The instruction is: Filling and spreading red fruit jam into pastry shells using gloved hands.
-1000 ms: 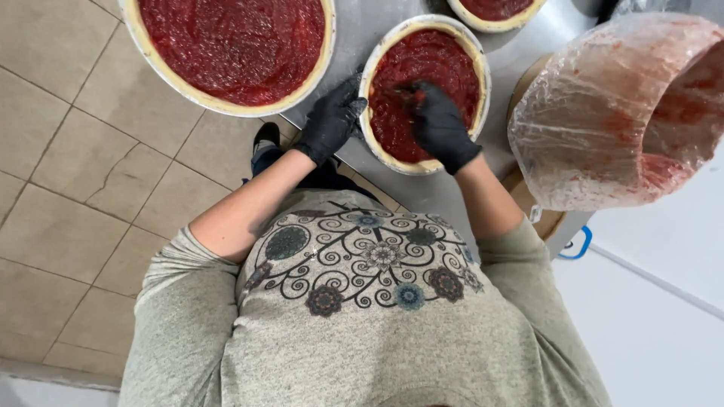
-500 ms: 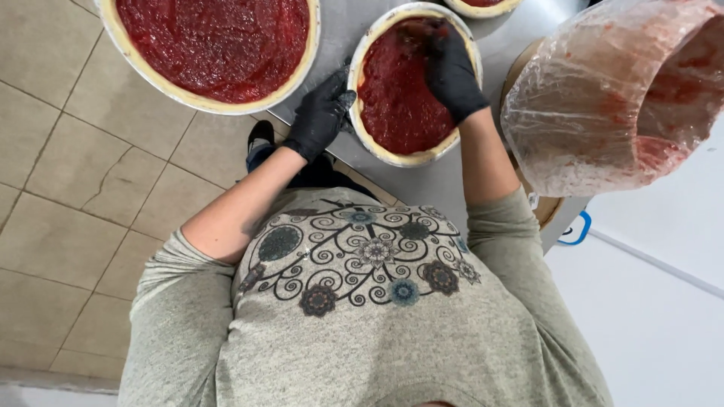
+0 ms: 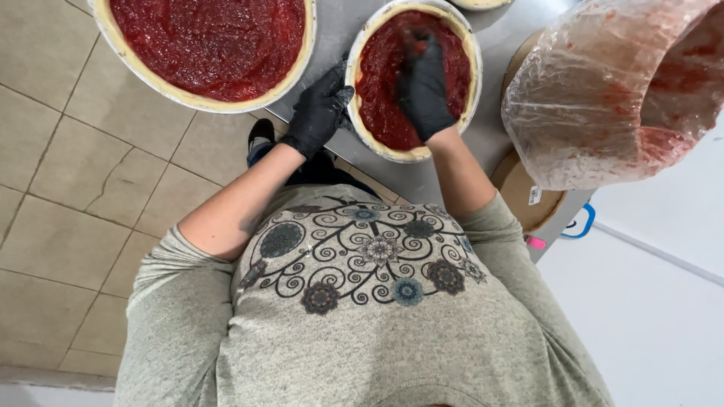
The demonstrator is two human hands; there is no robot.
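Fingers (image 3: 419, 53) of the right hand (image 3: 424, 87), black-gloved, lie flat in the red sauce of the small round pan (image 3: 460, 45) at the far middle of the steel bench (image 3: 483, 151). The left hand (image 3: 320, 109) curls its fingers against the pan's left rim, gripping it.

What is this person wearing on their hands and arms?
Both the left hand and the right hand wear snug black disposable gloves that end at the wrist. The forearms are bare. The sleeves of a grey knit top are pushed up to about the elbows; the top's front carries dark scrollwork with round flower medallions.
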